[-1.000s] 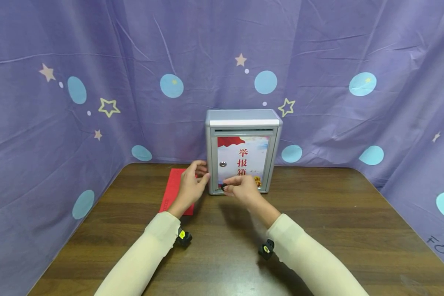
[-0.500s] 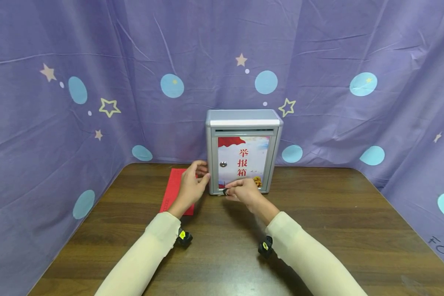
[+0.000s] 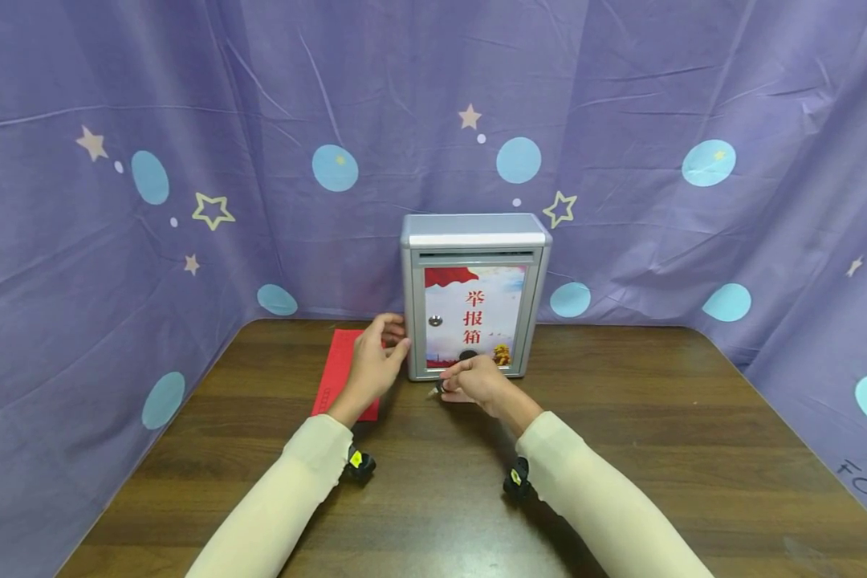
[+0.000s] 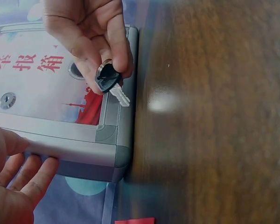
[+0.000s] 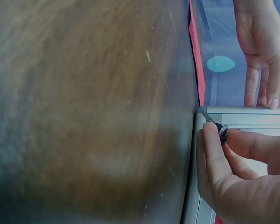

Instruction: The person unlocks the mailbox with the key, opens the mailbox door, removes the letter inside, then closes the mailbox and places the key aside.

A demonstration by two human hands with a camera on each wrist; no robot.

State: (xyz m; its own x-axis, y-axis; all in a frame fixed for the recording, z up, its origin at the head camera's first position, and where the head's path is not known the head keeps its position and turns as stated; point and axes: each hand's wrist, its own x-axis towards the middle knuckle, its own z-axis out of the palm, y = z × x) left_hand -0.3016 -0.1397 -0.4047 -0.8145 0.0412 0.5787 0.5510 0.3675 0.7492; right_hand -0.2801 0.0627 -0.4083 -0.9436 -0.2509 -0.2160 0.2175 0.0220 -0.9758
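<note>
My right hand pinches a key with a black head and a metal ring between thumb and fingers. Its toothed blade points away from the fingertips, just in front of the box's lower left edge. The silver-grey box stands upright, its door shut, with a slot near the top and red characters on the front panel. A round lock sits at the door's left, with no key in it. My left hand touches the box's left side with loosely bent fingers, not gripping it.
A red envelope lies on the wooden table, partly under my left hand. Purple curtains with stars and dots hang behind the box and at both sides. A dark round patch shows on the door above my right hand.
My right hand has lowered slightly with the key, from in front of the door's lower left to about the box's bottom edge. My left hand has stayed in place.
</note>
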